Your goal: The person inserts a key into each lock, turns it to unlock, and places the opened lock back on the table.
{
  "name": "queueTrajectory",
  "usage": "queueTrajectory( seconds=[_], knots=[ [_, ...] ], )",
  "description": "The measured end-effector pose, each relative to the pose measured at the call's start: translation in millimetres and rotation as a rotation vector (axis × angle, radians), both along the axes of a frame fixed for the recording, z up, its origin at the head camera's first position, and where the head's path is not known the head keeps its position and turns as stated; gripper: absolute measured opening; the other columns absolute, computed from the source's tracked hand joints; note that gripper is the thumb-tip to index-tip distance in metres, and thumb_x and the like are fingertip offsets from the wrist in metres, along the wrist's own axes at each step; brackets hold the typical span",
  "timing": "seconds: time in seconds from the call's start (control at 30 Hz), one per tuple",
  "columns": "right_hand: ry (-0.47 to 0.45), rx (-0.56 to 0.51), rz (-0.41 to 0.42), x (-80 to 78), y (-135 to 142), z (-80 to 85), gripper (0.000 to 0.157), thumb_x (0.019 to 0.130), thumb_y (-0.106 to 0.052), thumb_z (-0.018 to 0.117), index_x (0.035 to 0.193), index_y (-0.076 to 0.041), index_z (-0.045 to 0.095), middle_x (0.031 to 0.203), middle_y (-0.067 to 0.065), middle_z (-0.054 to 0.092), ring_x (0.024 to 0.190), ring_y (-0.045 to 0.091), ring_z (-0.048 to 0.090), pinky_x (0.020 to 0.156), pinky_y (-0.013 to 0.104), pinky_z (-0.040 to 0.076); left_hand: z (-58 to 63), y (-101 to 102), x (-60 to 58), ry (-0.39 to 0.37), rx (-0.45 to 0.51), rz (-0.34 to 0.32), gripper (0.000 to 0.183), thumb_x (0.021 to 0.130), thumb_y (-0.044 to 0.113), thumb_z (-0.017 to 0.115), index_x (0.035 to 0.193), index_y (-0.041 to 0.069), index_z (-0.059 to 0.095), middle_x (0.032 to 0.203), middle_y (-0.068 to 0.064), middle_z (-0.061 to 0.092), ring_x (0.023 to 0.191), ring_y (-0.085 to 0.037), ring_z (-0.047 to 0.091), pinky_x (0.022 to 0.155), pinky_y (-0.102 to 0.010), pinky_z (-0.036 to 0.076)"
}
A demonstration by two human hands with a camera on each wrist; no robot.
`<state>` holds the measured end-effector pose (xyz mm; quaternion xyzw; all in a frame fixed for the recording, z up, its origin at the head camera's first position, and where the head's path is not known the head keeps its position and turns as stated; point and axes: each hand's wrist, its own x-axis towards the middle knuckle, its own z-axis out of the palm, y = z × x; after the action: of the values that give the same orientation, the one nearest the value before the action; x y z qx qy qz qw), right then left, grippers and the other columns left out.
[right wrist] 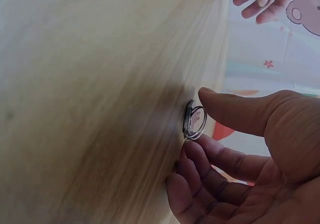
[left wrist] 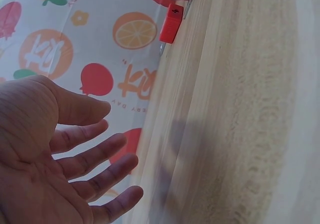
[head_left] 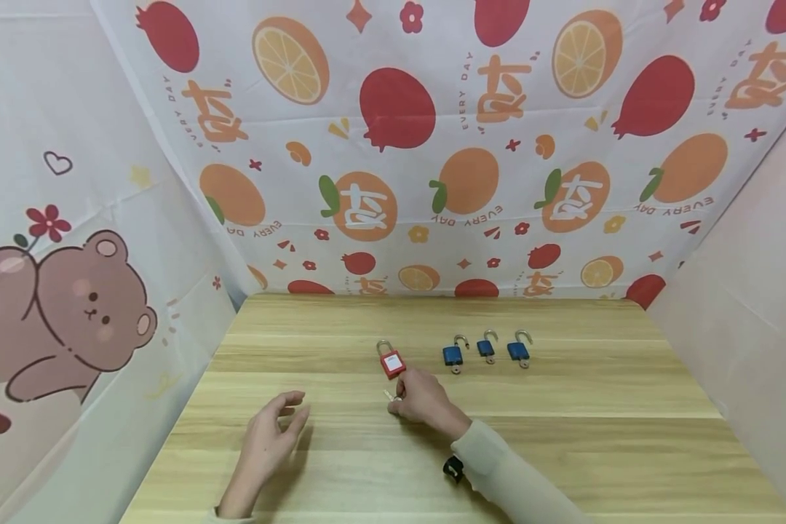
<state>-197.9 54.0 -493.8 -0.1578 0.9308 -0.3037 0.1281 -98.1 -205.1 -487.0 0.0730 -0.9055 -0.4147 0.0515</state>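
Observation:
My right hand (head_left: 422,399) is low over the table, thumb and fingers curved around a small key (head_left: 389,395) on a wire ring. In the right wrist view, the metal key ring (right wrist: 199,122) stands up between the thumb and fingers; the thumb tip is apart from it, and the fingertips are right at its lower edge. Just beyond that hand lies a red padlock (head_left: 392,363) with a white label and a metal shackle. My left hand (head_left: 266,442) hovers to the left, fingers spread and loosely bent, holding nothing.
Right of the red padlock lie several blue padlocks (head_left: 485,348), shackles swung open and keys in their bases. A black strapped device (head_left: 454,469) is under the right wrist. Printed cloth (head_left: 393,189) walls the wooden table (head_left: 596,451) at back and sides.

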Motion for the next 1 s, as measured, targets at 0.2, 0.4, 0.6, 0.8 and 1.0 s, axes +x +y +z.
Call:
queueTrajectory(
  seconds=[0.2,0.4,0.6,0.8,1.0],
  knots=[
    [0.001,0.021,0.003,1.3,-2.0,-0.4,0.021,0.082,-0.018,0.084,0.077,-0.011,0.065,0.080,-0.002,0.060,0.069,0.015,0.052,0.059,0.027,0.041,-1.0,0.4,1.1,0.017,-0.004,0.006,0.036,0.098,0.012,0.065,0.132,0.000,0.061,0.133,-0.022,0.065,0.119,-0.041,0.063,0.095,-0.053,0.055],
    [-0.030,0.004,-0.007,1.4,-1.2,-2.4,0.023,0.082,-0.014,0.084,0.076,-0.009,0.062,0.076,0.000,0.057,0.068,0.016,0.051,0.058,0.027,0.040,-0.4,0.8,0.7,0.032,-0.007,0.005,0.035,0.098,0.013,0.065,0.131,0.000,0.062,0.132,-0.021,0.066,0.118,-0.040,0.064,0.094,-0.053,0.056],
    [-0.052,-0.016,-0.008,2.7,-0.5,-1.8,0.024,0.082,-0.011,0.083,0.076,-0.009,0.061,0.077,0.001,0.057,0.069,0.017,0.051,0.058,0.027,0.040,-0.1,1.5,0.6,0.036,0.001,0.009,0.034,0.098,0.011,0.066,0.130,0.001,0.063,0.131,-0.021,0.067,0.117,-0.039,0.065,0.094,-0.053,0.055],
    [-0.092,-0.066,-0.013,5.2,-0.9,0.3,0.025,0.081,-0.006,0.083,0.075,-0.009,0.059,0.076,0.001,0.056,0.067,0.017,0.052,0.055,0.027,0.041,1.4,4.0,0.0,0.060,0.004,0.002,0.033,0.097,0.010,0.066,0.128,0.000,0.064,0.129,-0.020,0.068,0.116,-0.039,0.065,0.092,-0.051,0.057],
    [-0.077,-0.120,0.010,7.2,0.3,-0.1,0.026,0.079,-0.001,0.083,0.073,-0.009,0.059,0.076,0.001,0.058,0.066,0.016,0.052,0.055,0.027,0.042,1.7,7.5,-3.2,0.061,0.005,-0.017,0.032,0.097,0.009,0.066,0.128,0.000,0.064,0.129,-0.019,0.069,0.115,-0.037,0.066,0.093,-0.050,0.057]
  ],
)
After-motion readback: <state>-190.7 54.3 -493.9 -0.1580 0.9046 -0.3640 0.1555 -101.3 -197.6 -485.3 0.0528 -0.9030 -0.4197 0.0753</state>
